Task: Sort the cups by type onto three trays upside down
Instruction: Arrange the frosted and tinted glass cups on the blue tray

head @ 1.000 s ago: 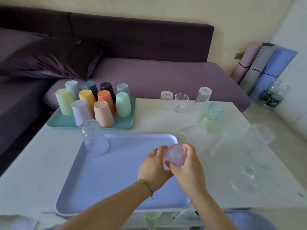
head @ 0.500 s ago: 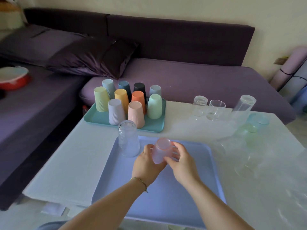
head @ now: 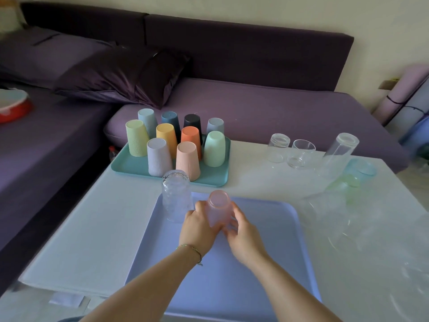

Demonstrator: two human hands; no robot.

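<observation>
Both hands hold a pale pink glass cup [head: 218,210] upside down over the far part of the lavender tray [head: 267,263]. My left hand [head: 197,228] wraps its left side and my right hand [head: 243,235] its right side. Just left of it, a clear textured glass [head: 175,196] stands inverted on the tray's far left corner. A teal tray [head: 216,176] behind holds several coloured plastic cups [head: 188,159], all upside down. Clear glasses [head: 278,147] and tinted blue [head: 359,169] and green [head: 346,183] glasses stand on the white table to the right.
A purple sofa [head: 255,105] with a dark pillow runs behind and left of the white table [head: 92,228]. More clear glassware [head: 336,217], blurred, lies at the table's right. A red bowl [head: 12,108] sits on the sofa at far left. Rolled mats [head: 404,94] lean at the right wall.
Both hands carried the pink glass away from me and left across the lavender tray, up beside the clear textured glass. The camera view turned left.
</observation>
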